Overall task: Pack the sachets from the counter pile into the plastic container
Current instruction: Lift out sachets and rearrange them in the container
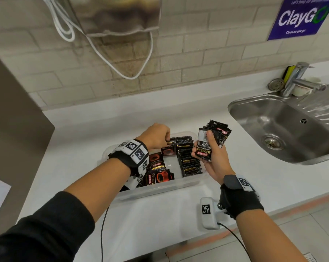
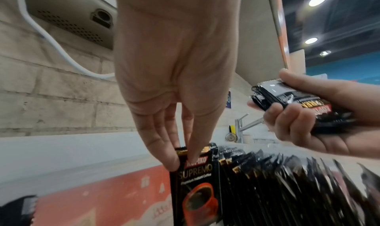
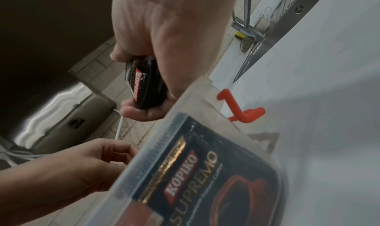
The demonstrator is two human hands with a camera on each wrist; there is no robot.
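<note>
Black sachets: a row stands on edge (image 1: 188, 157) along the right side of the clear plastic container (image 1: 160, 191); others lie loose (image 1: 158, 173) at its left end.
Container: sits on the white counter (image 1: 84, 133), left of the steel sink (image 1: 284, 129).
Left hand (image 1: 156, 137): reaches into the container's far end, fingertips (image 2: 174, 161) and thumb pinching the top edge of one upright sachet (image 2: 197, 189) at the head of the row.
Right hand (image 1: 211, 157): raised just above the container's right rim, fingers and thumb wrapped around a fanned bundle of sachets (image 1: 213, 140).
Backdrop: pale brick-pattern wall tiles (image 1: 197, 53), chrome tap (image 1: 300, 80), blue "ClayGo" sign (image 1: 300, 16).
</note>
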